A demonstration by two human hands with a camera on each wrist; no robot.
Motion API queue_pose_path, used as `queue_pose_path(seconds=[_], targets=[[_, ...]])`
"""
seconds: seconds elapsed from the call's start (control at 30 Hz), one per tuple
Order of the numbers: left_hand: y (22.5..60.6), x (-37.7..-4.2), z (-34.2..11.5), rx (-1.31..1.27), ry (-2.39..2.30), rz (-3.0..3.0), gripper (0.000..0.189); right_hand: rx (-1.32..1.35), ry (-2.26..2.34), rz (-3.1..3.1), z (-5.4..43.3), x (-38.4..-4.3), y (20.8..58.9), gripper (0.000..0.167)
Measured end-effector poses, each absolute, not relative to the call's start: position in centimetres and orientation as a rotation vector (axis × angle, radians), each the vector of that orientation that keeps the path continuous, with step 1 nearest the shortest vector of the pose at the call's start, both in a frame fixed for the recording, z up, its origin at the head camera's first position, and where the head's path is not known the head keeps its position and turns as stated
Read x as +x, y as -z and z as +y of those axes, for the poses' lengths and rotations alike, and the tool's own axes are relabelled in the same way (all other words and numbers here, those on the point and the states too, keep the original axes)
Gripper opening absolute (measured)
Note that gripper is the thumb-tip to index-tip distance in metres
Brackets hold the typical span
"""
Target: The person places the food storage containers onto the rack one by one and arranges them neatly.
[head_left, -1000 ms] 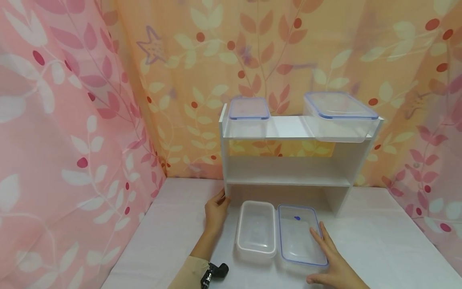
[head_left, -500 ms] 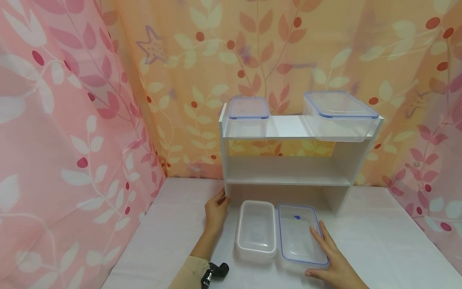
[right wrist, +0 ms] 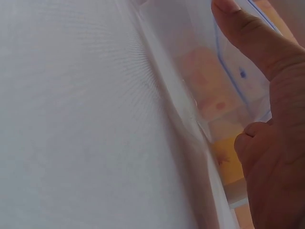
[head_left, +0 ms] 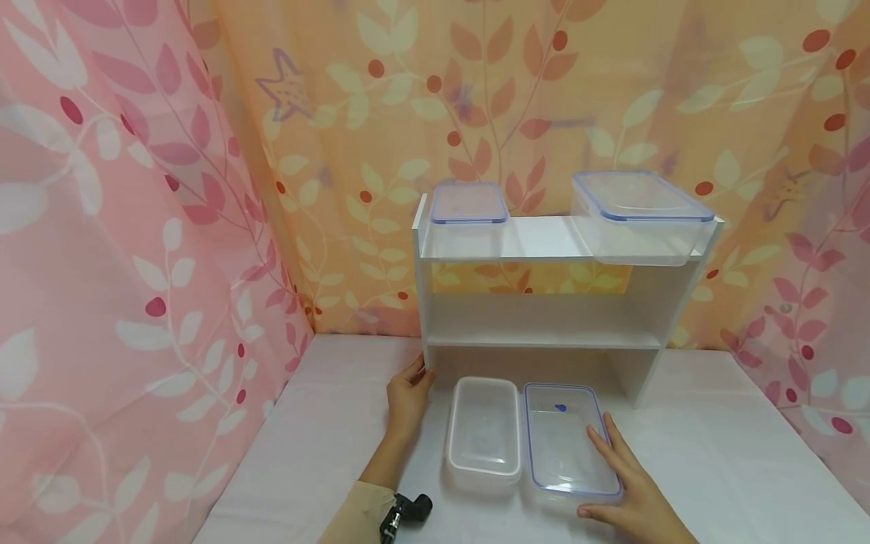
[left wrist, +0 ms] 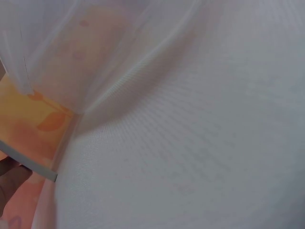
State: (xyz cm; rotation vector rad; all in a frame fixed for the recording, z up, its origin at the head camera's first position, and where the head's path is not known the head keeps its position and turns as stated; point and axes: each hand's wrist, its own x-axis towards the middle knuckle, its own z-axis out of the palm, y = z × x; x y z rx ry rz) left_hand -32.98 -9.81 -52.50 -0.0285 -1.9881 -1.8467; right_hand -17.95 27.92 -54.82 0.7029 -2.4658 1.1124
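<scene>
My left hand (head_left: 408,397) grips the lower front edge of the left side panel of a white two-tier shelf (head_left: 544,336); in the left wrist view, the fingers (left wrist: 12,183) show against this panel. My right hand (head_left: 632,483) is at the right side of a clear food container with a blue-rimmed lid (head_left: 567,446), its fingers spread and fairly straight. The thumb points toward the near right corner, and the fingers overlap the right edge of the lid. Left of this container stands a translucent food container with a white rim (head_left: 484,431).
On the shelf's top board sit a small blue-lidded container (head_left: 469,204) at the left and a larger blue-lidded container (head_left: 642,219) at the right. Floral curtains (head_left: 353,189) hang behind and at both sides. A white cloth (head_left: 734,453) covers the table.
My right hand and the blue-rimmed container have shifted very slightly rightward and away from me. My left hand stays at the shelf panel.
</scene>
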Motion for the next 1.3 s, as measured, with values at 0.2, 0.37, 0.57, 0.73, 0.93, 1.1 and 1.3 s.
queue_pose_path(seconds=[0.2, 0.37, 0.57, 0.73, 0.93, 1.1, 1.3], targets=[[52.2, -32.8, -9.6, -0.011, 1.814, -1.993, 0.04, 0.69, -1.11, -2.443, 27.9, -17.7, 54.4, 0.118], [51.6, -32.5, -9.5, 0.013, 1.805, -2.016, 0.04, 0.675, -1.121, -2.433, 27.9, -17.4, 53.8, 0.117], [52.1, -32.7, -9.7, -0.001, 1.826, -2.009, 0.039, 0.651, -1.121, -2.418, 28.1, -16.9, 53.2, 0.117], [52.4, -32.9, -9.9, -0.013, 1.847, -2.012, 0.039, 0.65, -1.12, -2.379, 28.2, -16.6, 52.1, 0.117], [52.4, -33.0, -9.8, -0.004, 1.844, -2.008, 0.038, 0.641, -1.126, -2.375, 28.3, -16.3, 50.7, 0.118], [52.6, -33.1, -9.9, 0.004, 1.834, -2.023, 0.039, 0.659, -1.15, -2.366, 28.3, -16.3, 49.4, 0.116], [52.6, -33.1, -10.0, -0.011, 1.828, -2.019, 0.039, 0.731, -1.207, -2.298, 27.8, -16.2, 47.6, 0.115]])
